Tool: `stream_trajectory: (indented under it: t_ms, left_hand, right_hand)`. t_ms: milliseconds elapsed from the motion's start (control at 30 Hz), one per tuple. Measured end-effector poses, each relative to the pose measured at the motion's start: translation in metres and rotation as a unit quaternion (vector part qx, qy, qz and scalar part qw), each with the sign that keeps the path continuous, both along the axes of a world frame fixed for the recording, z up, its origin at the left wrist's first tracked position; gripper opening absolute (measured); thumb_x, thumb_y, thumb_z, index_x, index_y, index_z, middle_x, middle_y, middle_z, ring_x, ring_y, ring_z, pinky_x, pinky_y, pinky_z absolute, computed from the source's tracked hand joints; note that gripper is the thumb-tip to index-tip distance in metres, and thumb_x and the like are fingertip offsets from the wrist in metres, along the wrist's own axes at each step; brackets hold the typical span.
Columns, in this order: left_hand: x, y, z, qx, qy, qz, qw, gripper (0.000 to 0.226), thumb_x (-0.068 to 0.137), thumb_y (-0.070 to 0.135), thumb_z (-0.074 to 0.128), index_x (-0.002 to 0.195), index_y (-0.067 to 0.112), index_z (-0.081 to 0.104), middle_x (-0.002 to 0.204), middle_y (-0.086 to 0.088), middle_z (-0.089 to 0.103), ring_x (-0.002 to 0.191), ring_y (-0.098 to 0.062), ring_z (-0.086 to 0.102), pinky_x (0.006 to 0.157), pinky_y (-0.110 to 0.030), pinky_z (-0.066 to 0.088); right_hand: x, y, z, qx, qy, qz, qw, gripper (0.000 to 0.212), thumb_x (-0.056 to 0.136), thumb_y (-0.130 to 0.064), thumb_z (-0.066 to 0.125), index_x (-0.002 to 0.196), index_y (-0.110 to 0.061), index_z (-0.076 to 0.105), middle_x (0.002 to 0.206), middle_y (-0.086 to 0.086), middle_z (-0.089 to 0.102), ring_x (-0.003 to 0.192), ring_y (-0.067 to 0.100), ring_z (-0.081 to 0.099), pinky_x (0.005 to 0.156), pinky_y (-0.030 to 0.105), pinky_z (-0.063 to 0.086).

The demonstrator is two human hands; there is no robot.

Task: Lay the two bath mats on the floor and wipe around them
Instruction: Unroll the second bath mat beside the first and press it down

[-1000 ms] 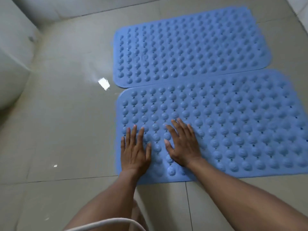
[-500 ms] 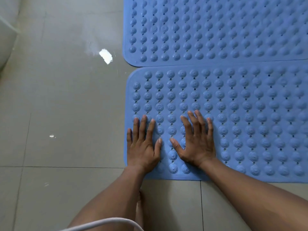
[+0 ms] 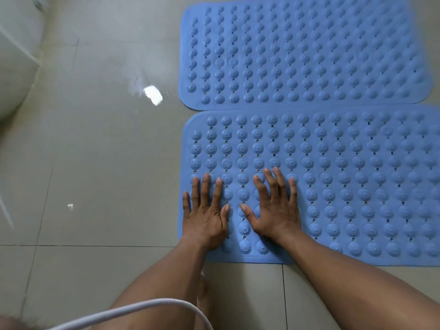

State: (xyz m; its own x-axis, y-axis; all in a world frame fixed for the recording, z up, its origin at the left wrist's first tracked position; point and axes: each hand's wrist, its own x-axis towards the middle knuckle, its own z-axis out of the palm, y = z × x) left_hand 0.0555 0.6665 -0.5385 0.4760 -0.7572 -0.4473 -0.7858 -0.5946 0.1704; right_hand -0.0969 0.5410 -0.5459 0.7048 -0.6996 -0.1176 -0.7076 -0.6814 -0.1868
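Observation:
Two blue studded bath mats lie flat on the grey tiled floor, long sides nearly touching. The far mat (image 3: 309, 53) fills the upper right. The near mat (image 3: 357, 186) runs off the right edge. My left hand (image 3: 204, 213) presses flat on the near mat's front left corner, fingers straight and spread. Beside it, my right hand (image 3: 273, 208) also lies flat on the mat, fingers spread. Neither hand holds anything.
Grey floor tiles (image 3: 95, 163) stretch to the left, with a bright reflection (image 3: 153, 94) and a wet-looking patch near the far mat. A white fixture (image 3: 16, 55) stands at the upper left. A white cord (image 3: 142, 308) curves across the bottom.
Both hands stay flat on the near mat's left end, the right hand's fingers a little wider apart. The camera has shifted over the second, so the mats sit differently in view.

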Motion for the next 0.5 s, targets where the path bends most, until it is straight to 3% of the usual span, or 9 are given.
stream_trajectory:
  t_ms: [167, 367, 500]
  left_hand:
    - [-0.002, -0.010, 0.033, 0.072, 0.044, 0.010, 0.996, 0.068, 0.103, 0.058, 0.010, 0.154, 0.036, -0.028, 0.159, 0.006, -0.043, 0.142, -0.018, -0.046, 0.114, -0.064, -0.024]
    - [0.002, -0.079, 0.119, 0.054, -0.002, -0.020, 0.998, 0.070, 0.103, 0.062, 0.015, 0.153, 0.041, -0.029, 0.169, -0.002, -0.020, 0.152, -0.032, -0.029, 0.118, -0.062, -0.020]
    - [0.032, -0.180, 0.225, -0.003, -0.058, -0.082, 0.995, 0.080, 0.101, 0.060, 0.038, 0.160, 0.037, -0.012, 0.170, -0.005, 0.011, 0.156, -0.030, 0.009, 0.123, -0.060, 0.011]
  right_hand:
    - [0.001, -0.014, 0.033, 0.132, 0.055, 0.005, 0.990, 0.088, 0.087, -0.078, 0.031, 0.157, -0.027, 0.019, 0.168, -0.001, 0.004, 0.155, 0.020, -0.012, 0.123, 0.054, -0.009]
    - [0.008, -0.104, 0.135, 0.112, 0.092, 0.033, 0.989, 0.079, 0.093, -0.064, 0.047, 0.156, -0.023, 0.021, 0.162, 0.004, 0.026, 0.152, 0.024, 0.021, 0.121, 0.051, 0.018]
    - [0.024, -0.183, 0.254, 0.044, 0.049, 0.011, 0.998, 0.073, 0.093, -0.057, 0.055, 0.153, -0.025, 0.030, 0.159, 0.004, 0.034, 0.142, 0.028, 0.039, 0.112, 0.047, 0.035]
